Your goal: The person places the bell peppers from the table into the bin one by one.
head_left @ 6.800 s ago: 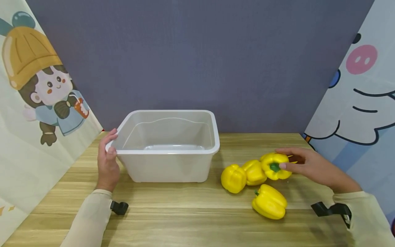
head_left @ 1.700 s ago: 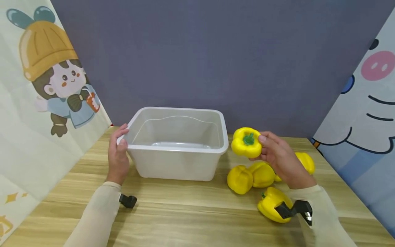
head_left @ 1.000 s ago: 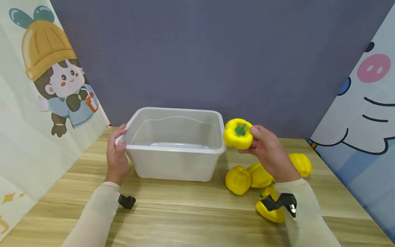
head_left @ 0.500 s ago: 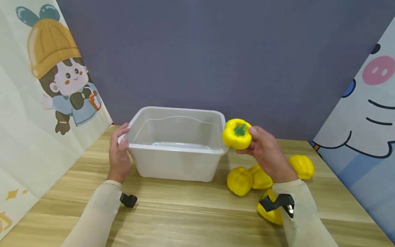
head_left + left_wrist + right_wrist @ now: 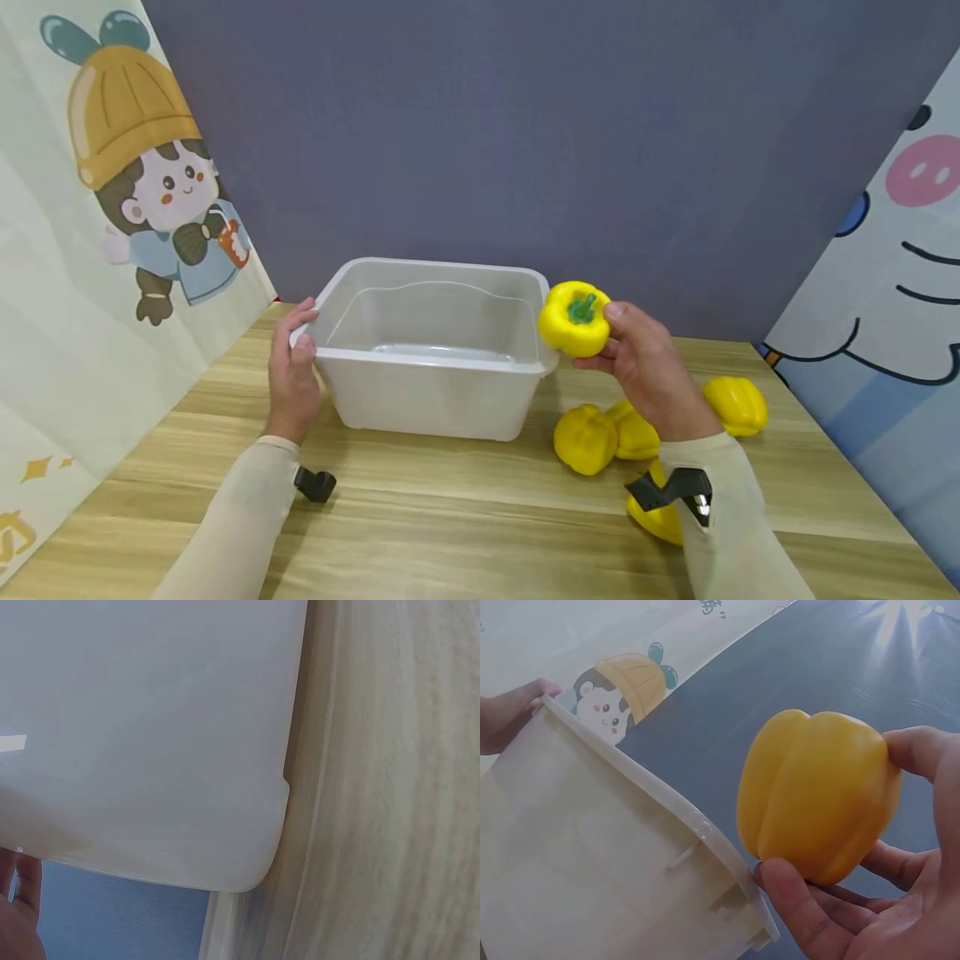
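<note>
A yellow bell pepper (image 5: 573, 325) with a green stem is held up in my right hand (image 5: 648, 362), thumb on one side and fingers below. It is at the right rim of a light grey plastic bin (image 5: 427, 396). In the right wrist view the bell pepper (image 5: 817, 795) shows its smooth side, close to the bin's edge (image 5: 652, 784). My left hand (image 5: 291, 375) grips the bin's left rim, thumb in front and fingers behind. In the left wrist view the bin's wall (image 5: 150, 735) fills most of the picture, and part of the left hand (image 5: 19, 915) shows at the lower left.
Several more yellow bell peppers lie on the wood-grain table (image 5: 450, 533): one in front (image 5: 585, 439), one at the far right (image 5: 737, 406), one partly under the right wrist (image 5: 654, 521). A grey panel (image 5: 480, 133) stands behind the bin, with printed cartoon sheets (image 5: 45, 250) at the sides.
Since the oldest frame, my right hand has lifted a bell pepper from the table and carried it left to the bin's rim. Over the last half second it has barely moved. My left hand stays on the rim.
</note>
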